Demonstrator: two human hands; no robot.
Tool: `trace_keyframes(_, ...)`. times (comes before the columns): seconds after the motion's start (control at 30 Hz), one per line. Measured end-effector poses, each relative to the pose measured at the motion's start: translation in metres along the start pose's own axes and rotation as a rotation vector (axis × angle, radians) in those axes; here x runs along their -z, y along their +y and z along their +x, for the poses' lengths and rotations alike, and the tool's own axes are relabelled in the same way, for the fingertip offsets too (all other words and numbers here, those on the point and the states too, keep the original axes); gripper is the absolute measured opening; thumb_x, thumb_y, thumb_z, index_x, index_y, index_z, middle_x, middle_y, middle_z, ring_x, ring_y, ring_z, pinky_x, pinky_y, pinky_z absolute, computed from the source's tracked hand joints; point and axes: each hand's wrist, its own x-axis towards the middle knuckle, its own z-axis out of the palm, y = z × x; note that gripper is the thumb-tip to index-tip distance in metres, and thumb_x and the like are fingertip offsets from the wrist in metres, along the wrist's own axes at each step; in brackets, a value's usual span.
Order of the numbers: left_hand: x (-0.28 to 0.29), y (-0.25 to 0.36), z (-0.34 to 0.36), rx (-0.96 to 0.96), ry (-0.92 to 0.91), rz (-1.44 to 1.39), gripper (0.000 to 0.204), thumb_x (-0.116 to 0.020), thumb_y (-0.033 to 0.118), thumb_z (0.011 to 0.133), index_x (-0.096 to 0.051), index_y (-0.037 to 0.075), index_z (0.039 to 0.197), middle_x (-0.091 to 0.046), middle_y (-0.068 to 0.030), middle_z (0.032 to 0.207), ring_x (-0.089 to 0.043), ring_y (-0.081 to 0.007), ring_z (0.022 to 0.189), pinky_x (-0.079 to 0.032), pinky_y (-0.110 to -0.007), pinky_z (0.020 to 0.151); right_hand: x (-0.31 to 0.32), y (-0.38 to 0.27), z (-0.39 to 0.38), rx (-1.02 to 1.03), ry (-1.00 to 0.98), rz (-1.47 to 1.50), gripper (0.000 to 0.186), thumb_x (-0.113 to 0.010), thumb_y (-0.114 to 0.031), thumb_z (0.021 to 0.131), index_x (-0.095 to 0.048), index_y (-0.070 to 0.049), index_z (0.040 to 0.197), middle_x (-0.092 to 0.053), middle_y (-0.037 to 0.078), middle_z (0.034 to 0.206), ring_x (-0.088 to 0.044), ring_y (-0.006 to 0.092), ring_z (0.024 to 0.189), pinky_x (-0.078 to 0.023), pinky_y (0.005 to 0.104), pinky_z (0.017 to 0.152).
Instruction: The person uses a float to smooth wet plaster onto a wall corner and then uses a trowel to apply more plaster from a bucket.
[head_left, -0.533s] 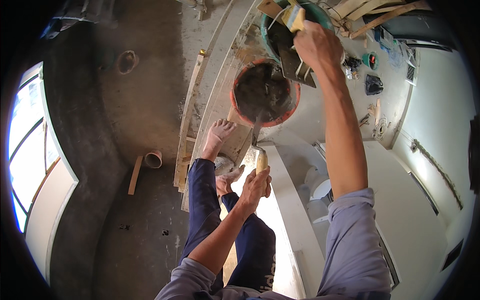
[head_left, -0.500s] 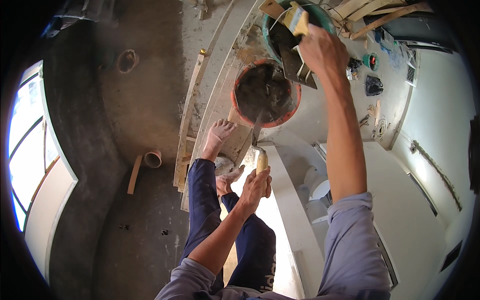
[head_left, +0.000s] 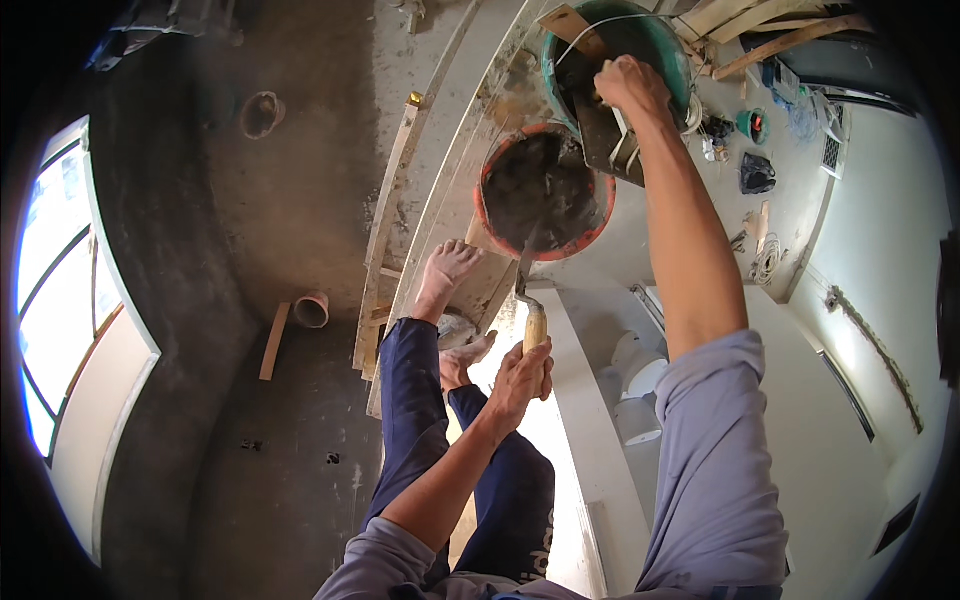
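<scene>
My left hand [head_left: 517,383] is wrapped round the wooden handle of a trowel [head_left: 536,324]. The trowel's blade reaches up to the near side of an orange bucket [head_left: 480,200] holding wet grey mortar [head_left: 543,190]. Beyond it stands a green bucket [head_left: 682,62] with dark contents. My right hand [head_left: 640,92] is closed on a brush [head_left: 603,76] at that bucket's mouth; the hand hides most of the brush, and its bristles cannot be seen. A flat dark plate with a pale handle, perhaps a plastering float [head_left: 598,145], leans at the green bucket's near edge, partly under my right wrist.
My bare feet [head_left: 452,268] rest on wooden planks [head_left: 410,290] along a drop on the left. A small pot [head_left: 312,310] and a wood strip [head_left: 274,342] lie lower down. Timber [head_left: 790,42], a black bag [head_left: 757,173] and cable [head_left: 767,260] lie at the far right. A white panel [head_left: 580,410] runs near my right.
My right hand has lowered the brush from above the green bucket's rim into its mouth. My left hand still holds the trowel at the orange bucket. The whole view has shifted slightly.
</scene>
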Motion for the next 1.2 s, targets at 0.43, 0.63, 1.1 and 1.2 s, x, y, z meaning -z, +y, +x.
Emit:
trace_keyframes(0.43,0.016,-0.020,0.008,-0.037,0.021,0.047,0.056,-0.051,0.052,0.096,-0.050,-0.001,0.115,-0.052,-0.0036,0.078,-0.048,-0.0111,0.051,-0.038,-0.024,0.048,0.045,0.083,-0.163,0.219,0.224,0.409,0.039,-0.055,-0.032,0.092,-0.066,0.000,0.112,-0.069,0.020,0.096,-0.067,0.0333,0.088,-0.051,0.0370,0.077)
trace_keyframes(0.63,0.013,-0.019,0.001,-0.016,0.032,-0.002,0.058,-0.049,0.052,0.097,-0.048,-0.001,0.118,-0.052,-0.0041,0.079,-0.048,-0.0112,0.051,-0.039,-0.025,0.048,0.026,0.077,-0.290,0.284,0.475,0.520,0.027,-0.061,-0.018,0.093,-0.062,0.002,0.112,-0.066,0.016,0.080,-0.066,0.0271,0.069,-0.051,0.0346,0.062)
trace_keyframes(1.1,0.019,-0.030,-0.003,-0.051,0.019,0.010,0.053,-0.046,0.047,0.099,-0.049,-0.002,0.119,-0.051,-0.0046,0.077,-0.049,-0.0119,0.051,-0.038,-0.026,0.047,-0.096,0.084,-0.285,0.400,0.485,0.373,0.027,-0.060,-0.014,0.091,-0.059,0.000,0.113,-0.068,0.015,0.085,-0.068,0.0317,0.070,-0.054,0.0390,0.059)
trace_keyframes(1.2,0.023,-0.035,0.003,-0.077,-0.022,-0.019,0.053,-0.046,0.046,0.099,-0.048,-0.002,0.120,-0.052,-0.0051,0.078,-0.049,-0.0127,0.052,-0.038,-0.026,0.048,-0.106,0.087,-0.285,0.414,0.511,0.418,0.026,-0.060,-0.014,0.091,-0.060,-0.001,0.113,-0.068,0.015,0.084,-0.068,0.0317,0.068,-0.054,0.0393,0.058)
